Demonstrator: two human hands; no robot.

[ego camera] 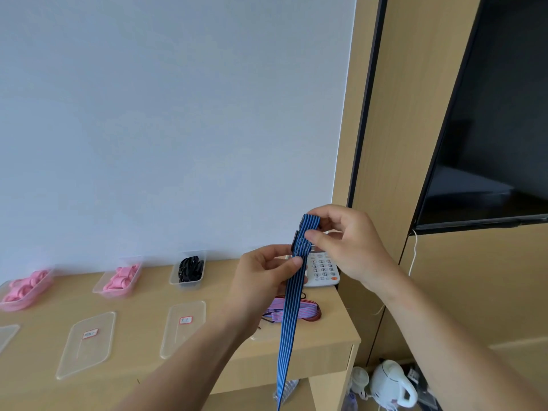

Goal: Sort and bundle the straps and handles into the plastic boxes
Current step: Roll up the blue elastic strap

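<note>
Both hands' grip pinches blue strap (292, 292).

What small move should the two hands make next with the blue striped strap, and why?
Probably slide the left hand lower and feed more of the blue striped strap up, so the right hand can fold another turn. Only its top end is folded, pinched in the right hand; the rest hangs loose past the desk edge, not yet bundled.
</note>
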